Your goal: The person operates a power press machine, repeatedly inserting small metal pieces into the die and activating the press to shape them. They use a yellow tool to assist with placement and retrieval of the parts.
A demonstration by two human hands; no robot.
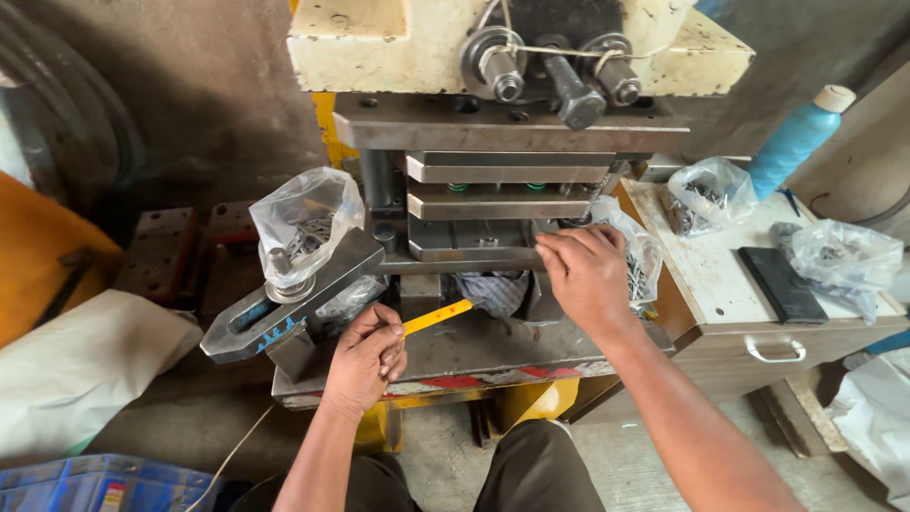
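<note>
I sit in front of a cream-coloured press machine (379,47) with a steel die set (493,194) of stacked grey plates. My left hand (365,356) grips a thin yellow stick (438,316) and points its tip toward the gap under the die. Over at the die's lower plate, my right hand (586,275) rests on the front edge, fingers curled at the slot; whether it holds a small part is hidden. A striped cloth (493,289) lies under the die between my hands.
A steel clamp bar (284,303) juts out at the left with a plastic bag of metal parts (303,223) on it. A white drawer cabinet (720,275) at the right carries more bags of parts (706,194), a black phone (782,284) and a blue bottle (796,142).
</note>
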